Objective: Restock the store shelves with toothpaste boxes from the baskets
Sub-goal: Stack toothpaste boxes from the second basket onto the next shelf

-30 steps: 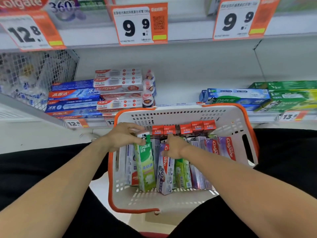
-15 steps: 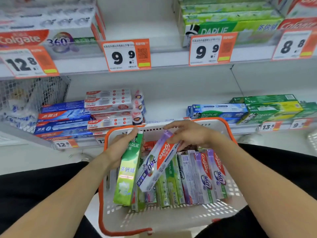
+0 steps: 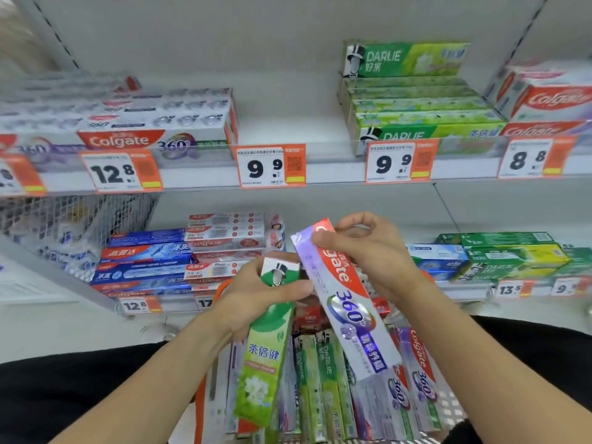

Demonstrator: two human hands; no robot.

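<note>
Store shelves [image 3: 320,174] fill the background as the left hand [image 3: 256,293] grips a green box [image 3: 266,354] and the right hand [image 3: 368,254] pinches a purple box [image 3: 352,315], both lifted above the basket [image 3: 200,395] at 6 o'clock, seemingly for shelving.

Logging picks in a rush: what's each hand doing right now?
Left hand: holding the green Darlie box.
Right hand: holding the Colgate 360 box.

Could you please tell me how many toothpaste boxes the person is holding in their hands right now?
2: a green box gripped by the left hand, and a purple and red box gripped by the right hand, both above the basket.
</note>
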